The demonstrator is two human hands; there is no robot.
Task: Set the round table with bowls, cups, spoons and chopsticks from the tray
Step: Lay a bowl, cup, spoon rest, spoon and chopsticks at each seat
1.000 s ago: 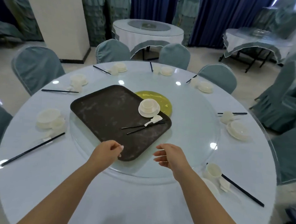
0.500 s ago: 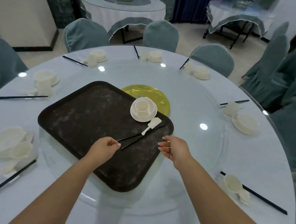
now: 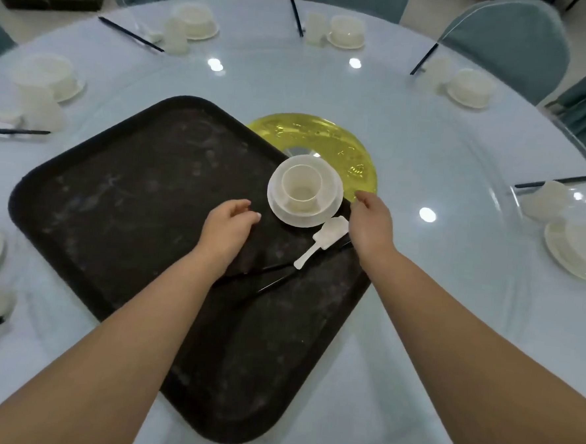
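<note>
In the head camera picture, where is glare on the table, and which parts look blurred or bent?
Head view: bright lamp reflections spot the glass turntable; the place settings at the left edge, such as the left bowl, are soft and washed out; the wide lens curves the table rim; the cup on the tray is sharp.

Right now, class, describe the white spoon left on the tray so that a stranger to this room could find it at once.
Start at the big dark tray on the round table. Near its right edge stands a cup nested in a bowl on a saucer. Just below them lies the white spoon, across two black chopsticks: the only flat, handled white piece there, with the right hand beside it.
</note>
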